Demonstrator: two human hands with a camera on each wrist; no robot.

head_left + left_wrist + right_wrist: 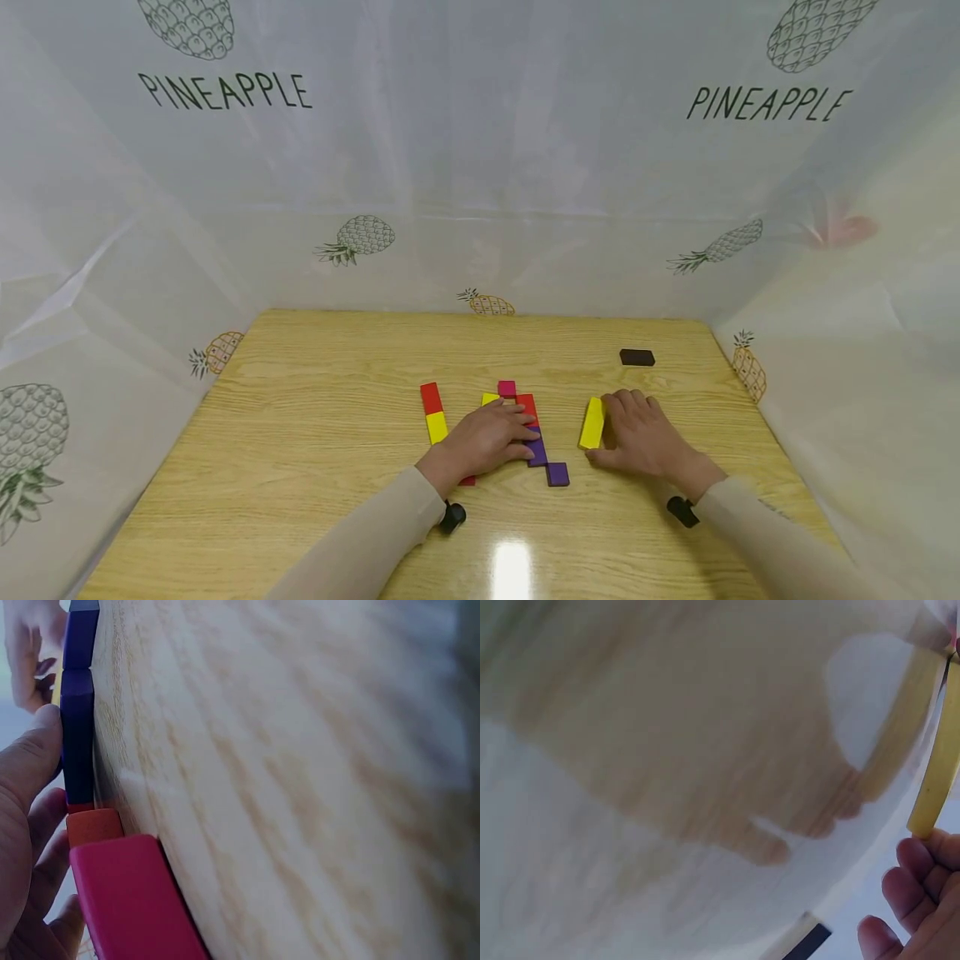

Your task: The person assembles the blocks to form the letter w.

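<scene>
My right hand (637, 433) pinches a yellow block (592, 423) lengthwise, thumb at its near end and fingertips at its far end. The same yellow block (939, 757) shows upper right in the right wrist view. My left hand (487, 437) lies over the middle of a block arrangement, fingers spread across a red block (527, 407) and a purple block (536, 452). In the left wrist view its thumb touches the dark purple block (77, 735). A small purple block (557, 474) sits at the near corner; a pink block (507, 388) lies beyond the fingers.
Left of my left hand a line holds a red block (431, 397) and a yellow block (437, 427), its near part hidden. Another yellow block (490, 398) peeks out past the hand. A black block (637, 357) lies far right on the wooden table (315, 433). A pineapple-print curtain (480, 150) surrounds it.
</scene>
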